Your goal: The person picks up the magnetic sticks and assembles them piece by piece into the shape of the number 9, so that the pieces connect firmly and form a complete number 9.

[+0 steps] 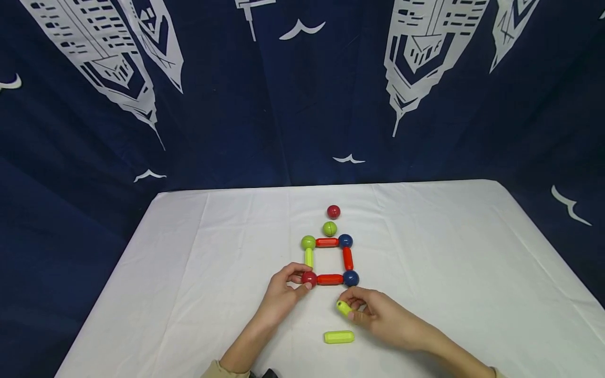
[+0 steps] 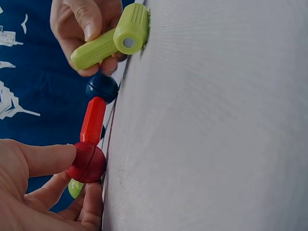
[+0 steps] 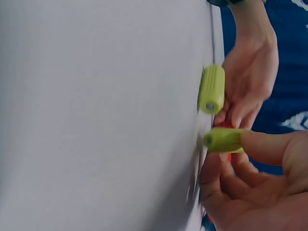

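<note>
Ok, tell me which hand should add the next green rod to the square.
Probably the right hand: it already pinches a green rod just below the blue ball, while the left hand holds the red corner ball.

Left hand: bare, no rings or gloves; short, unpainted nails show on the fingers.
Right hand: bare, no rings or gloves.
Forearms: both uncovered from the wrist up to near the elbow.
Sleeves: a light tan sleeve edge shows at the left elbow, at the frame's bottom edge.
</note>
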`<action>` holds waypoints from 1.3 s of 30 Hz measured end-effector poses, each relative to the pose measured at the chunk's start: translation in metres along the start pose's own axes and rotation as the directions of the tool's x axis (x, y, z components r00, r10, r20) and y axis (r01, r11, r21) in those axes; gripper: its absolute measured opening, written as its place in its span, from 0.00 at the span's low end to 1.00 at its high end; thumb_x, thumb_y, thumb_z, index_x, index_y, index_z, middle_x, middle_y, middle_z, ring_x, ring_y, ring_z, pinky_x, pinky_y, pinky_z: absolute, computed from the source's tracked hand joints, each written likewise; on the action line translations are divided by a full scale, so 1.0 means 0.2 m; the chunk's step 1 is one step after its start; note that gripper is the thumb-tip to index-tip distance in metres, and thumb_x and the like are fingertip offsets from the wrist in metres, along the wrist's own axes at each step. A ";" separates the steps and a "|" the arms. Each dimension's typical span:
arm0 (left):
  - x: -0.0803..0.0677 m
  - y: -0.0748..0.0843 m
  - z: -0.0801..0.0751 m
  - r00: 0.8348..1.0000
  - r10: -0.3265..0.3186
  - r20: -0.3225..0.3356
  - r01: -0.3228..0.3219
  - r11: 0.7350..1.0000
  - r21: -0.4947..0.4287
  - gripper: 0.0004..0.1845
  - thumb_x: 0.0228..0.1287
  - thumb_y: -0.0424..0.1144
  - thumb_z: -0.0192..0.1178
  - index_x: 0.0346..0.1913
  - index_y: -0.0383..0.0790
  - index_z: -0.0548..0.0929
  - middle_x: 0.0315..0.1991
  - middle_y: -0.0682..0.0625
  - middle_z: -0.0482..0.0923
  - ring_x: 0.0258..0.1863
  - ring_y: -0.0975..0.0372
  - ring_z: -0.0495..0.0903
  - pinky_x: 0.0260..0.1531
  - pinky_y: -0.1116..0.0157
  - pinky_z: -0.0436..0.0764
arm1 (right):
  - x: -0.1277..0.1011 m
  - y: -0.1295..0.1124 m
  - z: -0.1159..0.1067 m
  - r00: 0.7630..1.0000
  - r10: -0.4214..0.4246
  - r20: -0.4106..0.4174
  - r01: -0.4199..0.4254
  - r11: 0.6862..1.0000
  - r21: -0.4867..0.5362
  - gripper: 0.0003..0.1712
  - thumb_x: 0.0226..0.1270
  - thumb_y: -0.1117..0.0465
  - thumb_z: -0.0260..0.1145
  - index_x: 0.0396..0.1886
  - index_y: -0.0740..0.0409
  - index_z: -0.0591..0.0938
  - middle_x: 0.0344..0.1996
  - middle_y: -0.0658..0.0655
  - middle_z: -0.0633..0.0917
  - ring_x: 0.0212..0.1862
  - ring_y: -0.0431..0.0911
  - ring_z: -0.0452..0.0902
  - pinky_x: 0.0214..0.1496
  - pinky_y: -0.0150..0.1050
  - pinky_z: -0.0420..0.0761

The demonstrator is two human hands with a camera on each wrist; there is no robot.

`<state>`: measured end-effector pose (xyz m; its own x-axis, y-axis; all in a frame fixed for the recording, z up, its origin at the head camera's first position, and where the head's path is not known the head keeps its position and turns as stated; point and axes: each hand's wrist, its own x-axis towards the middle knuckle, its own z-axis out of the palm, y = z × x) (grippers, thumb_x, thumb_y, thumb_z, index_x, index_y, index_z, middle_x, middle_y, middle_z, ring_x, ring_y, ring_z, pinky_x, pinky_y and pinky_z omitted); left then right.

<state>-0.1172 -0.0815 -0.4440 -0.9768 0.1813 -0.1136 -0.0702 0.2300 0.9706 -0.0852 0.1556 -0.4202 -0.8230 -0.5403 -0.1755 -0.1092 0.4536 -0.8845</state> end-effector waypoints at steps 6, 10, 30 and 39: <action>0.00 0.01 0.00 1.000 -0.021 0.001 0.021 1.000 -0.008 0.16 0.61 0.30 0.64 0.53 0.38 0.81 0.39 0.48 0.78 0.42 0.57 0.72 0.34 0.67 0.69 | -0.01 0.05 -0.06 0.985 0.158 -0.073 -0.132 0.953 0.273 0.18 0.67 0.65 0.66 0.50 0.75 0.76 0.35 0.57 0.84 0.36 0.49 0.80 0.39 0.36 0.82; -0.01 0.01 0.00 1.000 -0.025 0.003 0.025 1.000 -0.006 0.16 0.61 0.30 0.64 0.53 0.38 0.81 0.39 0.48 0.77 0.41 0.57 0.72 0.34 0.67 0.69 | 0.01 0.07 -0.07 0.963 0.242 -0.120 -0.185 0.916 0.356 0.21 0.65 0.64 0.69 0.50 0.77 0.77 0.33 0.59 0.86 0.31 0.48 0.83 0.37 0.39 0.84; 0.00 0.00 0.00 1.000 -0.008 0.004 0.008 1.000 -0.014 0.16 0.62 0.30 0.65 0.53 0.38 0.81 0.39 0.48 0.77 0.40 0.58 0.72 0.30 0.69 0.69 | 0.08 0.15 -0.25 0.951 0.185 -0.248 -0.114 0.955 0.275 0.20 0.68 0.63 0.67 0.53 0.74 0.77 0.39 0.62 0.86 0.38 0.51 0.83 0.40 0.39 0.84; 0.00 0.01 0.00 1.000 -0.016 -0.004 0.016 1.000 -0.011 0.16 0.61 0.30 0.65 0.52 0.38 0.81 0.40 0.48 0.78 0.42 0.58 0.72 0.33 0.67 0.68 | 0.26 0.18 -0.41 0.954 0.084 -0.288 -0.041 0.987 0.153 0.21 0.70 0.64 0.64 0.58 0.70 0.75 0.50 0.66 0.82 0.47 0.54 0.81 0.45 0.39 0.83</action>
<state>-0.1167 -0.0810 -0.4412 -0.9764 0.1738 -0.1284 -0.0881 0.2222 0.9710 -0.1779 0.2008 -0.4261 -0.9549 -0.2730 -0.1170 0.0108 0.3618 -0.9322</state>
